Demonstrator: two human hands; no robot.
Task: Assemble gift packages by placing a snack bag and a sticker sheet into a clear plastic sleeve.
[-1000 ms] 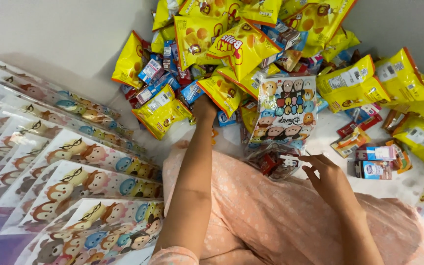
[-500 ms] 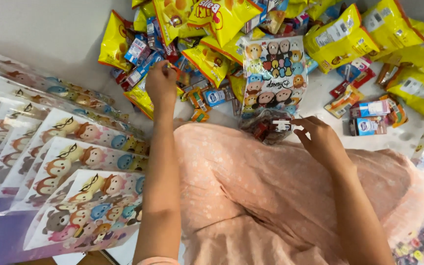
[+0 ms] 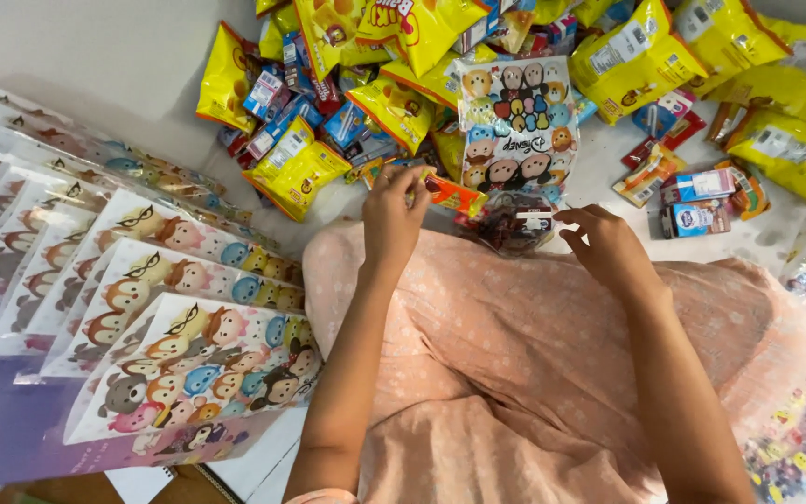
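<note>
White floor strewn with snacks, upper frame. The left hand (image 3: 394,210), having drawn back from the heap of yellow crinkly snack packets (image 3: 296,168), is now pinching a small orange wrapped sweet (image 3: 450,194); the right hand (image 3: 608,245) is gripping a clear plastic pouch (image 3: 515,224) at centre, over the pink-clad lap.

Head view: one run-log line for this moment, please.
left hand: holds orange snack packet | right hand: at clear goodie bag | behind: cartoon bag
</note>
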